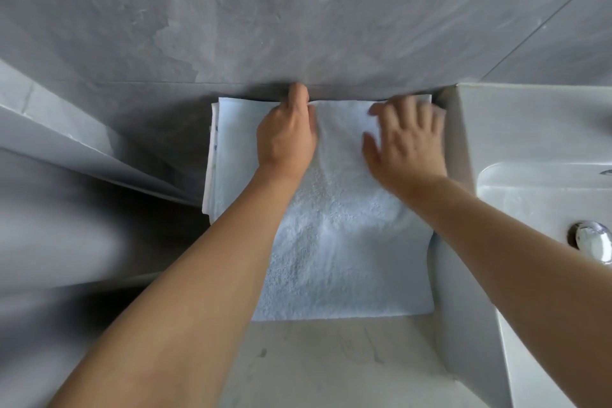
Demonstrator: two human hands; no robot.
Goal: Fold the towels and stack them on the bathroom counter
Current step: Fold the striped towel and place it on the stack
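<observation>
Pale counter (314, 358) carries a white towel (341, 242) lying flat between a grey wall (298, 10) and the sink (546, 209). Farther back, the left hand (286, 139) pinches its far edge; the right hand (409, 139) rests spread and relaxed on top.

Head cam looks steeply down, close over counter (331, 364), facing wall (298, 10).

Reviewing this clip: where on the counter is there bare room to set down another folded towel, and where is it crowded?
Bare counter shows in front of the towel, between its near edge and the camera, bordered on the right by the sink. Crowded: the strip by the wall, where the left hand and right hand are on the towel.
</observation>
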